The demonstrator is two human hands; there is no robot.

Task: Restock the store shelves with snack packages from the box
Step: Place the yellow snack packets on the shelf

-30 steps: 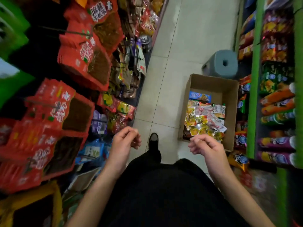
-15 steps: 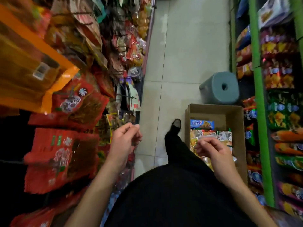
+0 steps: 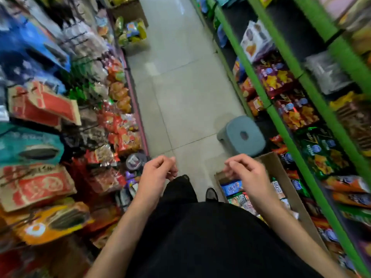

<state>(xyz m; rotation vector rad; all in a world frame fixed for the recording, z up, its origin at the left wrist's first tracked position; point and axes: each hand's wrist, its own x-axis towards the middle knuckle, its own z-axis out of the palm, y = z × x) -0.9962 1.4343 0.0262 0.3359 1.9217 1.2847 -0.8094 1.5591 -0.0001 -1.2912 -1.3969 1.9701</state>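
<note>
- Head cam looks down a narrow aisle, tiled floor (image 3: 180, 101) running up the middle, me standing on it in black clothes.
- Left hand (image 3: 158, 173) is up in front of my waist, fingers loosely curled, nothing in them. So that grip is empty and relaxed, not clamped on anything.
- Right hand (image 3: 247, 173) is the same: loosely curled, thumb near the fingertips, holding nothing as far as I can see. It hangs over the near-left corner of the box (image 3: 281, 169).
- The box is open cardboard, on the floor at my right, tight against the green shelf (image 3: 281, 125).
- Snack packs (image 3: 232, 186) are still inside it: a blue one on top at the far end, then a jumble of green, white and mixed ones below. My right forearm covers part of the pile.
- One black shoe (image 3: 211, 194) shows on the floor just left of the box.
- A grey stool (image 3: 243, 135) stands right beyond the box, by the same shelf.
- Right shelf is stocked with purple, orange and green chip bags.
- Left racks (image 3: 112, 121) are crammed with red and orange packs, pretty blurry, can't read any labels.
</note>
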